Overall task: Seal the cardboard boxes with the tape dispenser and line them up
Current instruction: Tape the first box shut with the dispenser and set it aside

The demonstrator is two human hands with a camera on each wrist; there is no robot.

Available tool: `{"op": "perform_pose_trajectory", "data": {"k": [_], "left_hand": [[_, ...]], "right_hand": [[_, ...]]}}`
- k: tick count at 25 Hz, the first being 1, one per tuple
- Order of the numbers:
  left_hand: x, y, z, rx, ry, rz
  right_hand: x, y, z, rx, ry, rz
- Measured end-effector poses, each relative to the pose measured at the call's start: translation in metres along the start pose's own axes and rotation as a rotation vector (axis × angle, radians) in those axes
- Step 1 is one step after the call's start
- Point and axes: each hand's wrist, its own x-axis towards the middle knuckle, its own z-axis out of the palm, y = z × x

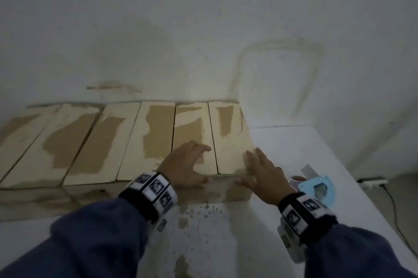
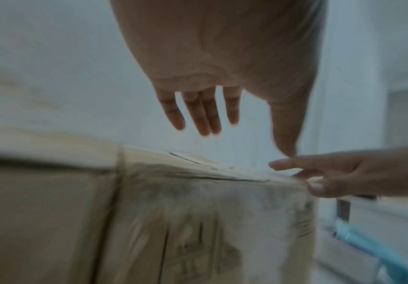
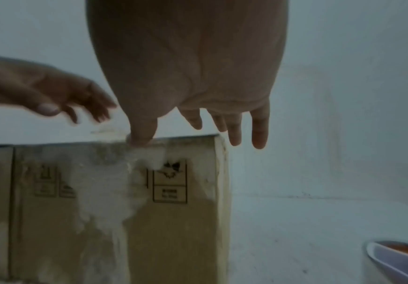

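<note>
Several cardboard boxes stand side by side in a row against the wall. The rightmost box (image 1: 230, 139) has pale torn patches on its top and front (image 3: 168, 221). My left hand (image 1: 194, 162) hovers with spread fingers over the near end of this box and its neighbour (image 1: 190, 130), fingers straight (image 2: 207, 123). My right hand (image 1: 248, 169) is open at the box's near right corner, and its thumb (image 3: 140, 136) touches the top front edge. The blue tape dispenser (image 1: 316, 187) lies on the table just right of my right wrist. Neither hand holds anything.
The white table (image 1: 294, 142) has bare surface to the right of the row, up to its right edge. The stained wall (image 1: 203, 51) stands right behind the boxes. A power strip (image 1: 371, 181) with a cable lies on the floor at the right.
</note>
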Motion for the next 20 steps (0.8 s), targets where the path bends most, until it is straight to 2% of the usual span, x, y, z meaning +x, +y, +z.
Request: {"op": "perform_pose_trajectory", "data": {"k": [1,3,5,8,10,13,15,18,20], "left_hand": [[0.017,0.001,0.003,0.115,0.002,0.061],[0.044,0.004,0.012,0.338,-0.1,0.134],[0.063,0.008,0.027,0.47,-0.195,0.174],[0.072,0.011,0.053,0.513,-0.255,0.2],[0.074,0.014,0.06,0.471,-0.244,0.196],[0.075,0.019,0.066,0.459,-0.241,0.18],[0.076,0.023,0.068,0.451,-0.239,0.152],[0.077,0.037,0.078,0.426,-0.219,0.098],[0.079,0.05,0.085,0.423,-0.204,0.052]], "right_hand": [[0.004,-0.001,0.004,-0.029,-0.006,-0.005],[0.007,0.004,0.009,-0.098,0.046,-0.008],[0.006,0.017,0.011,-0.126,0.071,-0.007],[0.004,0.035,0.01,-0.117,0.083,-0.008],[0.003,0.048,0.018,-0.018,0.122,0.037],[-0.009,0.088,0.038,0.228,0.309,0.26],[-0.021,0.113,0.046,0.302,0.356,0.497],[-0.037,0.139,0.051,0.098,0.223,0.832],[-0.041,0.157,0.057,0.1,0.171,0.915]]}}
